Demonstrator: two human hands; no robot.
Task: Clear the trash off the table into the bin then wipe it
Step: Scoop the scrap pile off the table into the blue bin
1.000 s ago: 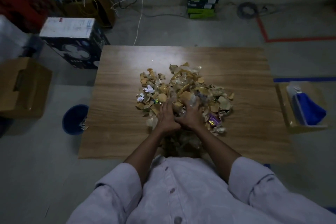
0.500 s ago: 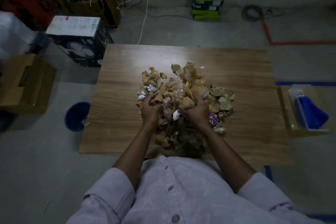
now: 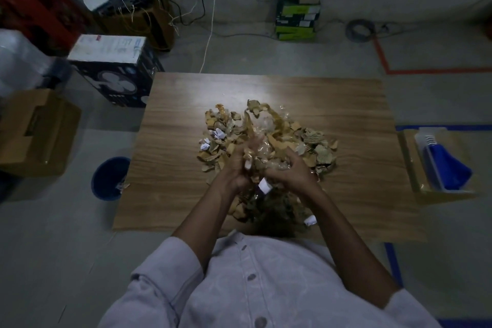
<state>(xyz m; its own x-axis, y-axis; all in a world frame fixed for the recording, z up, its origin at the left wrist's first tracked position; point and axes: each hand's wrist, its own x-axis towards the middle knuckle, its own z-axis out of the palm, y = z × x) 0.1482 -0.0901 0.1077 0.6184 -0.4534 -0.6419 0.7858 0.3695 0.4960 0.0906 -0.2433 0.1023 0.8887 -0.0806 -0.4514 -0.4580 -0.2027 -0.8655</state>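
brown cardboard scraps and clear wrappers make up the trash [image 3: 314, 146], heaped on the wooden table [image 3: 359, 104] under and beyond both hands. the left hand [image 3: 234, 172] and right hand [image 3: 291, 174] are pressed close together, fingers curled round a shared clump [image 3: 259, 153] of scraps and crinkled plastic (a white bit pokes out below, between the wrists). whether the clump is clear of the heap i cannot tell. more scraps lie nearer the body than the hands, by the table's near edge. the blue bin [image 3: 106, 181] stands on the floor well out to the left of the left hand, beside the table. well out to the right of the right hand, a blue cloth [image 3: 450, 170] sits in a tray [image 3: 427, 157] on a cardboard box [image 3: 410, 165].
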